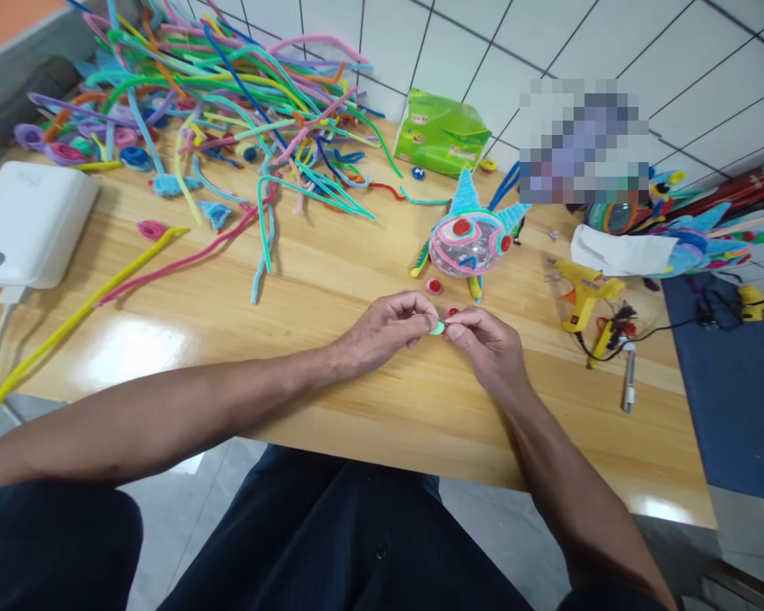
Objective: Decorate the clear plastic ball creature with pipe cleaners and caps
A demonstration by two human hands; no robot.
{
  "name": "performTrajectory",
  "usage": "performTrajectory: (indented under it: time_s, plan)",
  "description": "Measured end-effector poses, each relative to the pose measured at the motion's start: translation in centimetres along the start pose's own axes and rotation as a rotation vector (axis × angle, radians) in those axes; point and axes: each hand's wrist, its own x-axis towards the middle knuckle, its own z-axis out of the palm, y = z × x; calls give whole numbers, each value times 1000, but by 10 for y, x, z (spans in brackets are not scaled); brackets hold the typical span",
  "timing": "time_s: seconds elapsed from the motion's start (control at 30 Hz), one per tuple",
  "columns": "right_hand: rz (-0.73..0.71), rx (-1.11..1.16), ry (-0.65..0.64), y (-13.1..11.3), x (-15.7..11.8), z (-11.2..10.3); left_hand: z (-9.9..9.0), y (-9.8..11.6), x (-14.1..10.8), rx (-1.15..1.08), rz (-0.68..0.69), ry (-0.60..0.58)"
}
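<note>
Between thumb and forefinger, my left hand [382, 329] pinches a small light-green disc [437, 327], perhaps a coiled pipe cleaner; it is too small to be sure. My right hand [489, 346] is closed too, its thumb and fingertips pinching at the disc's right edge. Just beyond the fingers, one red coil [434, 287] lies on the table and another red coil [453, 311] shows partly behind my right fingertips. Farther back stands a clear round creature figure [468, 250] with pink trim, red eyes, blue fuzzy horns and green-and-yellow legs.
A large heap of pipe cleaners [229, 93] covers the back left of the wooden table [356, 416]. At left sits a white power bank [31, 221] with a cable. A green packet [442, 131] leans near the tiled wall. Rightward lie a yellow glue gun [586, 293] and a cutter knife [629, 378].
</note>
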Motion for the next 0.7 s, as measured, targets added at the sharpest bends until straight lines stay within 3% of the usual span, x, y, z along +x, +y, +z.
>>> performTrajectory:
  time_s: [0.4, 0.47, 0.57, 0.7]
  plan:
    - [-52, -103, 40, -3, -2, 1, -1, -2, 1, -23, -20, 15]
    - [-38, -164, 82, -5, -1, -14, 0, -2, 1, -22, -37, 28]
    - [-7, -376, 188, 2, 4, -51, 1, 0, 0, -15, -48, 68]
    - [145, -732, 333, 38, 14, -103, 3, 3, -1, -14, -62, 93]
